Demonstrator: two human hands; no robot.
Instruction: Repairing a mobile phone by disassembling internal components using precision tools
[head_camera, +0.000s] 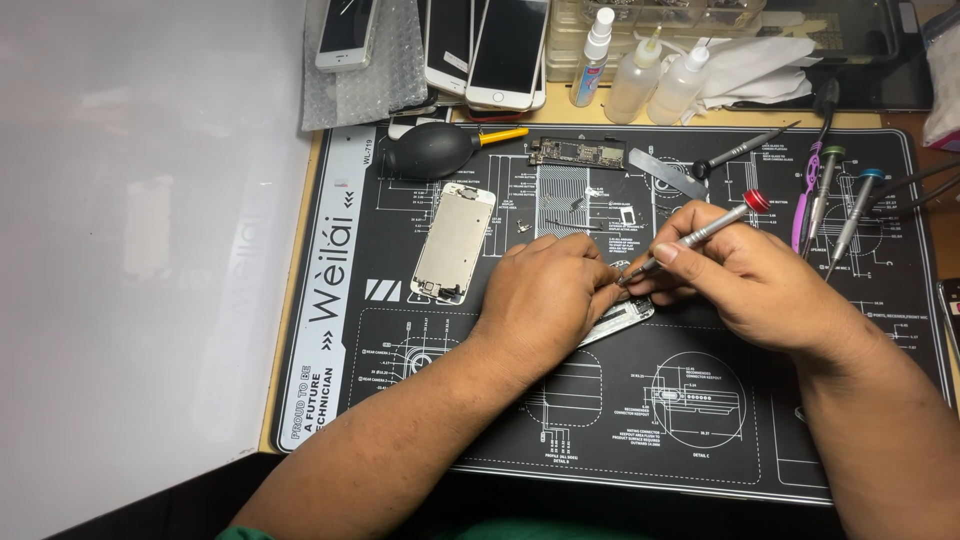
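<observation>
Currently:
left hand (545, 295): centre frame, fingers curled, pressing down on phone chassis (618, 318) to keep it from sliding on work mat (620, 420).
right hand (745, 275): fingertips pinching red-capped screwdriver (700, 234), tip angled down into the chassis.
display panel (453, 243): face down, left of hands, out of the way.
spare drivers (840, 205): upper right, within reach.

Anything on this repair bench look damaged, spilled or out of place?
Nothing looks spilled or broken. The detached phone screen lies face down on the mat, and a bare circuit board sits apart near the top. The right hand holds a red-capped screwdriver; the left hand steadies the phone frame.
</observation>
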